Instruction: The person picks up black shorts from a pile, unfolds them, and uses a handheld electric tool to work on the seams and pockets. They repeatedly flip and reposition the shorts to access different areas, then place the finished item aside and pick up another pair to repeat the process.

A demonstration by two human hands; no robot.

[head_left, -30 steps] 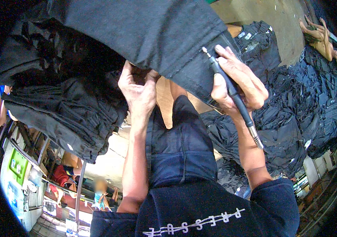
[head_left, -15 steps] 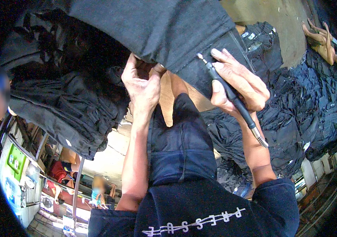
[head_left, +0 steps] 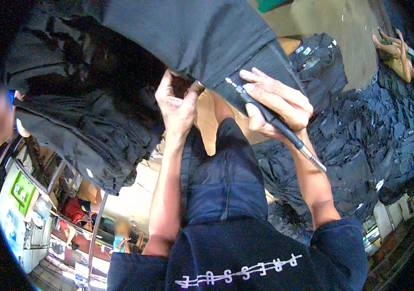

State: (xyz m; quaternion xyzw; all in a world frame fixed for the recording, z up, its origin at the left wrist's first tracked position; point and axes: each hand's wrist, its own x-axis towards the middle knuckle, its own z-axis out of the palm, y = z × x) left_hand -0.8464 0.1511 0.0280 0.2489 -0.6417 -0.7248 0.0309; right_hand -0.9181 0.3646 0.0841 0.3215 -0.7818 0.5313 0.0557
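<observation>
The left hand [head_left: 177, 104] pinched a dark, matte cloth panel's [head_left: 192, 34] edge between its fingers, while the right hand [head_left: 287, 106] gripped a slim black pen-shaped tool [head_left: 292, 138] near its seam, apparently seam work next requiring taut cloth.

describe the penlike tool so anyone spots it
Start at the broad black cloth across the top centre. Over its lower right part, the right hand holds a slim black tool; its silvery tip and metal tail set it apart from the cloth.
</observation>
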